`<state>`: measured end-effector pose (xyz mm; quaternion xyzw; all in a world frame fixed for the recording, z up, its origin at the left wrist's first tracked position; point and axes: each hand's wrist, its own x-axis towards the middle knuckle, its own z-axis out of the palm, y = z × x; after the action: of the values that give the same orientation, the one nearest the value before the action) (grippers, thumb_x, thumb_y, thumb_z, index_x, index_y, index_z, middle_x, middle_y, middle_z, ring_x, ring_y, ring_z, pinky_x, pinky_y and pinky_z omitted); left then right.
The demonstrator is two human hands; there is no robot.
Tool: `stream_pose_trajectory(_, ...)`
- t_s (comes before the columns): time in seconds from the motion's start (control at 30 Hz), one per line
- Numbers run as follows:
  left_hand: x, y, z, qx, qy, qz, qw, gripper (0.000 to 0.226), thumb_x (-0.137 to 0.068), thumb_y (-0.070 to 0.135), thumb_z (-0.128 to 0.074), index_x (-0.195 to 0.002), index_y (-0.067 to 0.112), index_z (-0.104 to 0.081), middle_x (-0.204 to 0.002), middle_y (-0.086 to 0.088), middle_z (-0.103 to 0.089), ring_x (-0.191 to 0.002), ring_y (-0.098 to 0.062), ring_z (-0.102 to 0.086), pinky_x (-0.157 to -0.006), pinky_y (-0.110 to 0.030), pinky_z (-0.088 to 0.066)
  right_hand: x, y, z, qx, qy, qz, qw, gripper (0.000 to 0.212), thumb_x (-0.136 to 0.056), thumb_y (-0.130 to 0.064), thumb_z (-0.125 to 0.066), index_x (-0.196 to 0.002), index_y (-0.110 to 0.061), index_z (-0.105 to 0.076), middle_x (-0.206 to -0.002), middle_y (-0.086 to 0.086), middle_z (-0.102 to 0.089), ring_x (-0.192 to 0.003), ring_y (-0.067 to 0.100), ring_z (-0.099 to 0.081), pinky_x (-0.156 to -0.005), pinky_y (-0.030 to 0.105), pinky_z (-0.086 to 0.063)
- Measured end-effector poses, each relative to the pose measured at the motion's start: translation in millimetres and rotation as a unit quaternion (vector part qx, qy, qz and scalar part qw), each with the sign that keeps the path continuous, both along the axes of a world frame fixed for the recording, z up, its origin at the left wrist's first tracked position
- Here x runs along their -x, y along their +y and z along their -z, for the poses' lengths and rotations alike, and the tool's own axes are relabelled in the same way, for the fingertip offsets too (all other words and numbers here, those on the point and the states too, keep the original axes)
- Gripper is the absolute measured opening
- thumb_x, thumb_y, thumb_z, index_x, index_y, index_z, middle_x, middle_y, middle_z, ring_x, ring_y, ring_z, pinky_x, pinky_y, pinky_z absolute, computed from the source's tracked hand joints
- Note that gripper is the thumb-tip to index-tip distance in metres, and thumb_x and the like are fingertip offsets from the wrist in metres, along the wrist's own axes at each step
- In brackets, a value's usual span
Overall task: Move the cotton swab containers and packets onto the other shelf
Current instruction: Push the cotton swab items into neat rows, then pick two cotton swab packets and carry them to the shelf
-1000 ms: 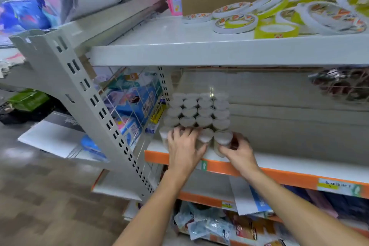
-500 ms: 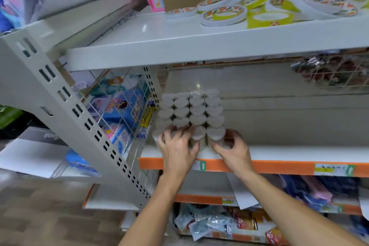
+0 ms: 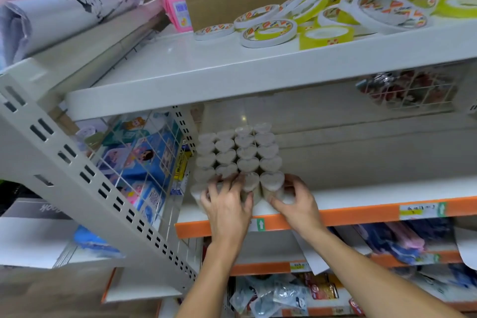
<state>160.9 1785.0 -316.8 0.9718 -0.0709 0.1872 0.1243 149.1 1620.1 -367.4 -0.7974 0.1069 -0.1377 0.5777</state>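
Note:
Several heart-lidded cotton swab containers [image 3: 238,151] stand packed in rows on the white shelf with the orange front strip [image 3: 361,214]. My left hand [image 3: 227,205] lies over the front left containers, its fingers spread and curled over their tops. My right hand [image 3: 296,201] grips the front right container [image 3: 272,183] from the side, thumb and fingers round it. The front left containers are partly hidden under my left hand.
The upper shelf [image 3: 206,72] juts out just above, carrying tape rolls [image 3: 268,32] and pink packets [image 3: 178,10]. A perforated grey upright [image 3: 90,175] and wire divider [image 3: 144,160] close the left side. Lower shelves hold packets [image 3: 271,297]. Bare shelf extends to the right.
Both hands stay on the front row of containers. The view has shifted down and left, and my right hand has curled further round the front right container.

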Motion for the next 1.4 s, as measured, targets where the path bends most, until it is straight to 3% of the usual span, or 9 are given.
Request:
stream_pose_trajectory(0.27,10,-7,14,0.026,-0.050,0.023,0.998,0.062,-0.072,0.042,-0.066,-0.129,0.018,-0.058,-0.130,-0.004,-0.059,-0.129,-0.031,-0.044,-0.102,-0.047,-0.030,8,-7,-1,0.050,0.042,-0.031,0.997,0.084,-0.068,-0.022,-0.082,-0.143,-0.027,-0.045,-0.134,-0.007,-0.051,-0.124,0.011,-0.048,-0.104,0.028,-0.042)
stream_pose_trajectory(0.43,27,-37,11,0.094,-0.072,0.078,0.990,0.045,-0.080,0.033,-0.053,-0.123,0.023,-0.060,-0.132,0.001,-0.053,-0.126,-0.027,-0.044,-0.105,-0.044,-0.031,17,-16,2,0.060,0.056,-0.034,0.996,0.074,-0.073,-0.017,-0.077,-0.140,-0.025,-0.048,-0.129,-0.011,-0.050,-0.127,0.010,-0.048,-0.099,0.017,-0.036)
stream_pose_trajectory(0.6,44,-78,9,0.133,-0.078,0.143,0.978,0.040,-0.080,0.026,-0.054,-0.120,0.026,-0.063,-0.130,0.004,-0.054,-0.122,-0.021,-0.044,-0.103,-0.037,-0.030,32,-39,-2,0.038,0.029,-0.001,0.999,0.056,-0.081,-0.025,-0.078,-0.133,-0.027,-0.056,-0.125,-0.013,-0.054,-0.118,0.003,-0.050,-0.096,0.015,-0.035)
stream_pose_trajectory(0.77,58,-120,9,0.166,-0.054,0.192,0.966,0.030,-0.084,0.021,-0.056,-0.111,0.028,-0.066,-0.125,0.009,-0.056,-0.119,-0.014,-0.046,-0.100,-0.031,-0.034,51,-82,-12,0.044,0.030,0.009,0.999,0.043,-0.082,-0.012,-0.073,-0.122,-0.026,-0.063,-0.119,-0.011,-0.060,-0.114,0.006,-0.056,-0.096,0.018,-0.042)
stream_pose_trajectory(0.9,59,-160,12,0.168,0.013,0.204,0.964,0.023,-0.086,0.020,-0.058,-0.105,0.027,-0.069,-0.118,0.009,-0.059,-0.111,-0.015,-0.051,-0.091,-0.032,-0.040,72,-128,-20,0.083,0.039,0.044,0.995,0.041,-0.081,-0.006,-0.066,-0.117,-0.026,-0.066,-0.113,-0.014,-0.061,-0.107,0.003,-0.054,-0.085,0.001,-0.035)
stream_pose_trajectory(1.03,61,-209,13,0.161,0.122,0.214,0.956,0.025,-0.089,0.021,-0.054,-0.107,0.027,-0.070,-0.115,0.007,-0.063,-0.108,-0.018,-0.054,-0.095,-0.033,-0.041,97,-184,-27,0.074,0.051,0.084,0.992,0.041,-0.082,0.001,-0.062,-0.118,-0.020,-0.067,-0.114,-0.007,-0.063,-0.101,0.010,-0.060,-0.090,0.022,-0.047)
stream_pose_trajectory(1.2,67,-292,4,0.184,0.196,0.263,0.927,0.024,-0.088,0.018,-0.057,-0.107,0.022,-0.072,-0.112,0.000,-0.068,-0.108,-0.019,-0.059,-0.096,-0.032,-0.044,122,-264,-27,0.013,0.090,0.137,0.986,0.033,-0.084,-0.005,-0.066,-0.112,-0.022,-0.068,-0.108,-0.005,-0.068,-0.091,0.009,-0.065,-0.078,0.011,-0.044)
stream_pose_trajectory(1.3,78,-344,-1,0.205,0.228,0.292,0.906,0.022,-0.090,0.018,-0.058,-0.107,0.022,-0.072,-0.110,0.001,-0.069,-0.099,-0.015,-0.063,-0.089,-0.023,-0.046,137,-312,-27,-0.037,0.112,0.174,0.978,0.028,-0.082,-0.005,-0.069,-0.102,-0.025,-0.068,-0.104,-0.001,-0.071,-0.093,0.010,-0.064,-0.084,0.019,-0.046)
stream_pose_trajectory(1.4,94,-397,-3,0.218,0.251,0.318,0.888,0.020,-0.090,0.019,-0.058,-0.102,0.022,-0.073,-0.107,0.002,-0.071,-0.093,-0.015,-0.066,-0.087,-0.028,-0.050,155,-360,-26,-0.063,0.135,0.205,0.967,0.024,-0.083,-0.005,-0.068,-0.103,-0.019,-0.070,-0.103,0.005,-0.073,-0.098,0.016,-0.066,-0.091,0.027,-0.050)
